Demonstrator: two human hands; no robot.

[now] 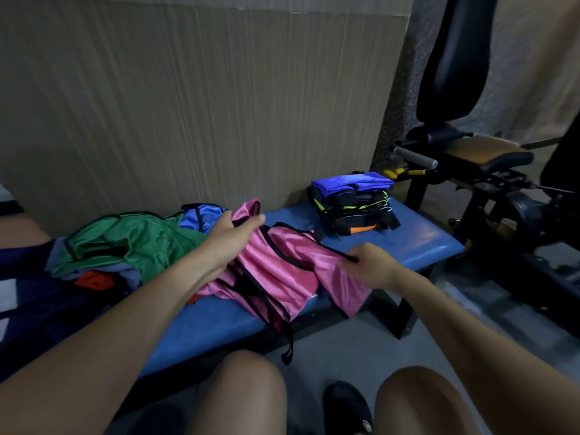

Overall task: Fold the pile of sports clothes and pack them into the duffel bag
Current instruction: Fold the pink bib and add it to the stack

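Observation:
A pink sports vest [282, 271] with black trim lies spread across the blue bench [417, 237], part of it hanging over the front edge. My left hand [229, 237] pinches its upper black-trimmed edge. My right hand [373, 262] pinches the trim at its right side. Left of the vest is a loose pile with a green garment [131, 243], a blue garment [201, 216] behind it and something red [94, 281] underneath. A stack of folded clothes [354, 205], blue on top and dark ones below, sits at the bench's far right. I see no duffel bag that I can make out.
A ribbed cardboard sheet [188, 105] stands behind the bench. Black gym equipment with a padded seat [489, 155] stands to the right. My knees and a black shoe [348, 406] are at the bottom, over grey floor. Dark blue fabric [28, 309] lies at the left edge.

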